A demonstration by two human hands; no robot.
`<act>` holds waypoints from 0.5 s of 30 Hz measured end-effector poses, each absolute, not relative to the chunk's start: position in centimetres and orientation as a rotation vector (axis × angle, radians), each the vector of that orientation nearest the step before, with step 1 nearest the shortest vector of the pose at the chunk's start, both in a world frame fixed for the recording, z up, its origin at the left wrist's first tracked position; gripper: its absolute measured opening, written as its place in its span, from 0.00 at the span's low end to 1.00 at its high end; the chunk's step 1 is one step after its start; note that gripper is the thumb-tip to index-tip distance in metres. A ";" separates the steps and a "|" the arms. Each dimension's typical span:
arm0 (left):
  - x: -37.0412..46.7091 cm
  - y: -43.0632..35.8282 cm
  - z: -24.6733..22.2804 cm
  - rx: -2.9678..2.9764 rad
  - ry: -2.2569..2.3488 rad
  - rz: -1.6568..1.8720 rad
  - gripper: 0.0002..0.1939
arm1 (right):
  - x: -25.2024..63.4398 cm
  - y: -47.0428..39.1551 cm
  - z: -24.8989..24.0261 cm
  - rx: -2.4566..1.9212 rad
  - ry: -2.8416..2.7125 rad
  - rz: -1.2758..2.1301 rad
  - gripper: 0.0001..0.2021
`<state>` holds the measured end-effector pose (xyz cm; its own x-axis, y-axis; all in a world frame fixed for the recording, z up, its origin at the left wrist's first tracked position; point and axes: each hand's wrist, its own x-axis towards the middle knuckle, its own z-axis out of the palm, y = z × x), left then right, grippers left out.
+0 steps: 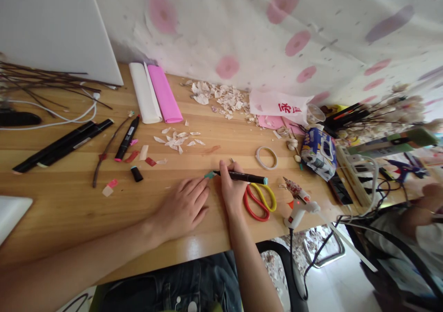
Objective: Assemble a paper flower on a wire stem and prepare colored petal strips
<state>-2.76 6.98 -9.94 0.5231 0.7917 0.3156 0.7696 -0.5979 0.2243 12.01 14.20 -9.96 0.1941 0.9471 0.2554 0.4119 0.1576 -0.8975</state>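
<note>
My right hand (232, 186) grips a black marker (242, 177) with a teal end, its tip at a small teal scrap (209, 175) on the table. My left hand (188, 203) lies flat on the wood, fingers stretched out, with the fingertips at the scrap's edge. Beside my right hand rest scissors with red and yellow handles (269, 196); their blades are hidden. A loose black marker cap (136, 174) sits to the left. Farther left are a black marker with a pink end (127, 138) and a thin brown twig (110, 151).
Shredded pale petals (221, 98) lie at the back, near white and pink paper rolls (162, 93). A tape ring (266, 158), a hot glue gun (298, 206) with a cord and a blue wipes pack (319, 153) stand right. Another person's arm (420, 206) shows far right.
</note>
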 end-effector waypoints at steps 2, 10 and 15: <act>-2.8 7.0 -9.9 2.691 1.381 0.604 0.19 | 12.0 14.2 -10.1 -1.421 -1.416 0.665 0.20; -2.7 7.1 -10.0 2.681 1.383 0.614 0.19 | 12.1 14.4 -10.2 -1.414 -1.419 0.674 0.22; -2.8 7.1 -9.9 2.660 1.367 0.599 0.19 | 12.1 14.2 -9.9 -1.420 -1.361 0.677 0.19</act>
